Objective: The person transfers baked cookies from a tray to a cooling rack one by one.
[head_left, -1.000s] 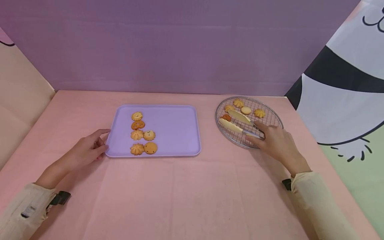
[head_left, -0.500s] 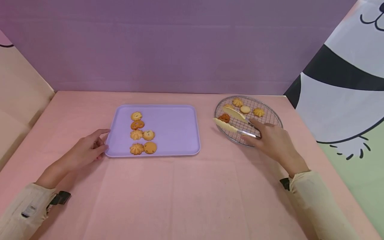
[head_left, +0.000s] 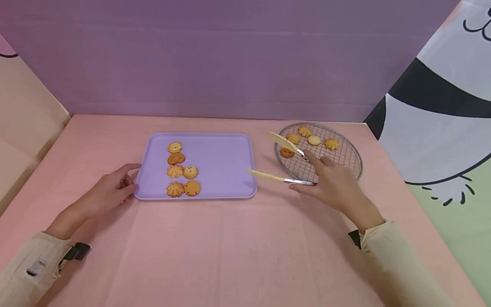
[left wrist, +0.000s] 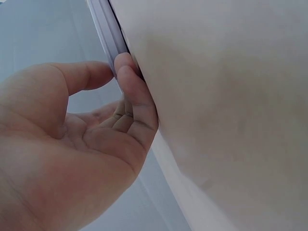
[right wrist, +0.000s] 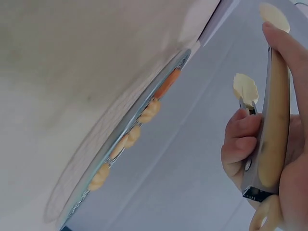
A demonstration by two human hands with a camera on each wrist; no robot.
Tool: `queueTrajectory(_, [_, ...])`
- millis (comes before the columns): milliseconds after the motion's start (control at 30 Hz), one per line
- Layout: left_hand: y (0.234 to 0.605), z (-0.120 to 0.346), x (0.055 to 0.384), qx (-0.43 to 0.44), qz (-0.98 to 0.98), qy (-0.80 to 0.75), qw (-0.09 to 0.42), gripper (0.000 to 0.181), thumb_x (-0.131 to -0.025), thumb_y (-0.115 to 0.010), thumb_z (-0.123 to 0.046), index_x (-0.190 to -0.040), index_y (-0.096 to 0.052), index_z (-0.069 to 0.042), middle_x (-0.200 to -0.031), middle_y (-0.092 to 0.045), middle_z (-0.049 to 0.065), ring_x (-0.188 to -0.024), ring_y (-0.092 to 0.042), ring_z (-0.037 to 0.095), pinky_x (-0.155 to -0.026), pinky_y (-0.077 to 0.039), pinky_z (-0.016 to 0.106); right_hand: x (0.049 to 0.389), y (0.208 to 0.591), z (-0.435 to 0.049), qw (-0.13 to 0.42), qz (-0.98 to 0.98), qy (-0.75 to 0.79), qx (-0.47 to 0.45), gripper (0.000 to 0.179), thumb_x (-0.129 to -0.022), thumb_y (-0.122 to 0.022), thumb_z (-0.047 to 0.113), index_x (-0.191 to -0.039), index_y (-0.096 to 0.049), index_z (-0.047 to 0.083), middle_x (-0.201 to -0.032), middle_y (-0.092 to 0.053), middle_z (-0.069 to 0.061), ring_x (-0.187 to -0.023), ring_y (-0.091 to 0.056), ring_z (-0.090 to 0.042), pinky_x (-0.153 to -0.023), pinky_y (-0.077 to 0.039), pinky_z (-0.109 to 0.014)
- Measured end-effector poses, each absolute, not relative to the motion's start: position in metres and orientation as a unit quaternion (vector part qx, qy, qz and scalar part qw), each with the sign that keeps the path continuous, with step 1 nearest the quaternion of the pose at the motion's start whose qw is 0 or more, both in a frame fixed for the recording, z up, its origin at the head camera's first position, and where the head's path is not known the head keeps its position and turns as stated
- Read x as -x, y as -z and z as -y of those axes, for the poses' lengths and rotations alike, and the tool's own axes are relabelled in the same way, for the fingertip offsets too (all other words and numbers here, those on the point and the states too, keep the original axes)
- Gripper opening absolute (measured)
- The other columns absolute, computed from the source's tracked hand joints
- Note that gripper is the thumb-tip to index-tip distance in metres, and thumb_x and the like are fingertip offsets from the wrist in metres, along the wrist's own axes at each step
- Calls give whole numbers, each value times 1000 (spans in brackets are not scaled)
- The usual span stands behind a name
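At the left end of the purple tray (head_left: 226,164), my left hand (head_left: 111,189) holds the rim. The left wrist view shows that hand's thumb and fingers (left wrist: 131,84) pinching the tray's edge. My right hand (head_left: 335,183) grips metal tongs (head_left: 268,175) with cream tips, seen closely as tongs (right wrist: 274,120) in the right wrist view. The tips are spread wide with nothing between them. One tip hovers over the tray's right edge, the other beside the round wire rack (head_left: 350,164). On the rack lie a pretzel cookie (head_left: 287,152), a round cookie (head_left: 314,140) and several swirled cookies (head_left: 331,144).
On the tray's left half sit several cookies, among them a pretzel cookie (head_left: 176,158), a bear-faced cookie (head_left: 190,172) and a brown round cookie (head_left: 192,188). A pink cloth (head_left: 230,247) covers the table. A purple wall (head_left: 215,64) rises behind.
My right hand has moved the tongs left from above the rack toward the tray, and their tips have spread further apart. The rack's cookies stay put. The left hand has not moved.
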State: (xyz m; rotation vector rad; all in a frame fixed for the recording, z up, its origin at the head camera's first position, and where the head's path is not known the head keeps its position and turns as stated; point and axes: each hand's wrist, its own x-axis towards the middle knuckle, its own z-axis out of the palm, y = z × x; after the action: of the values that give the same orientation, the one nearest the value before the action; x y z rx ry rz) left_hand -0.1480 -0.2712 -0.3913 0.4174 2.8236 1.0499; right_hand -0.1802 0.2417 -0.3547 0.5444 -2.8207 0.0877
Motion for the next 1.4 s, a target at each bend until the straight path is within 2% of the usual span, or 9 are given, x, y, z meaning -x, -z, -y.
queueTrajectory(200, [390, 271, 147, -134, -927, -347, 55, 49, -87, -55, -5, -132, -35, -4, -73, -54, 7, -55, -51, 12, -51, -43, 22, 178, 352, -228, 139, 967, -20, -213, 98, -61, -52, 79, -136, -35, 18, -97, -58, -14, -52, -47, -22, -43, -37, -32])
queueTrajectory(400, [389, 271, 147, -133, -927, -345, 59, 50, -87, -54, -6, -132, -34, -4, -74, -54, 7, -55, -51, 12, -51, -43, 22, 176, 349, -215, 148, 961, -8, -234, 99, -61, -50, 80, -140, -28, 24, -99, -58, -11, -50, -47, -21, -43, -37, -32])
queueTrajectory(633, [389, 272, 147, -133, -928, -343, 58, 50, -87, -55, -6, -132, -34, -4, -74, -54, 7, -55, -51, 11, -51, -43, 22, 174, 347, -198, 176, 946, -14, -271, 95, -61, -53, 78, -132, -39, 18, -90, -57, -6, -44, -41, -16, -39, -32, -27])
queueTrajectory(733, [389, 272, 147, -133, -927, -345, 61, 50, -87, -55, -6, -133, -34, -4, -74, -54, 7, -56, -51, 12, -51, -43, 22, 174, 348, -191, 179, 943, -16, -281, 94, -61, -53, 77, -132, -41, 17, -93, -58, -8, -42, -40, -17, -37, -32, -27])
queueTrajectory(867, [390, 272, 148, -134, -927, -346, 60, 51, -87, -55, -6, -133, -34, -4, -73, -54, 6, -55, -50, 12, -51, -42, 21, 175, 348, -180, 176, 942, -15, -287, 96, -62, -50, 79, -134, -39, 17, -101, -59, -10, -48, -48, -18, -39, -37, -28])
queueTrajectory(933, [390, 272, 148, -135, -927, -345, 56, 50, -87, -55, -6, -132, -34, -4, -73, -54, 6, -55, -50, 11, -51, -42, 21, 176, 348, -175, 174, 942, -13, -288, 97, -62, -46, 81, -135, -36, 18, -97, -58, -10, -48, -48, -18, -38, -36, -28])
queueTrajectory(1133, [390, 272, 148, -134, -926, -348, 57, 50, -87, -55, -5, -132, -34, -4, -72, -54, 6, -55, -50, 11, -50, -42, 21, 179, 345, -159, 163, 945, -27, -283, 98, -64, -49, 78, -139, -28, 19, -90, -56, -7, -53, -46, -16, -36, -31, -24])
queueTrajectory(1300, [390, 273, 148, -134, -926, -349, 58, 50, -87, -55, -6, -132, -34, -4, -73, -54, 6, -55, -51, 11, -51, -43, 22, 184, 342, -143, 156, 943, -31, -292, 97, -63, -50, 77, -136, -34, 15, -90, -57, -8, -51, -45, -16, -38, -33, -25])
queueTrajectory(1400, [391, 273, 149, -135, -925, -350, 57, 50, -87, -55, -6, -132, -35, -5, -73, -54, 6, -56, -51, 11, -51, -43, 22, 187, 342, -134, 157, 938, -19, -309, 98, -64, -45, 80, -134, -37, 14, -86, -57, -8, -49, -45, -15, -38, -33, -25])
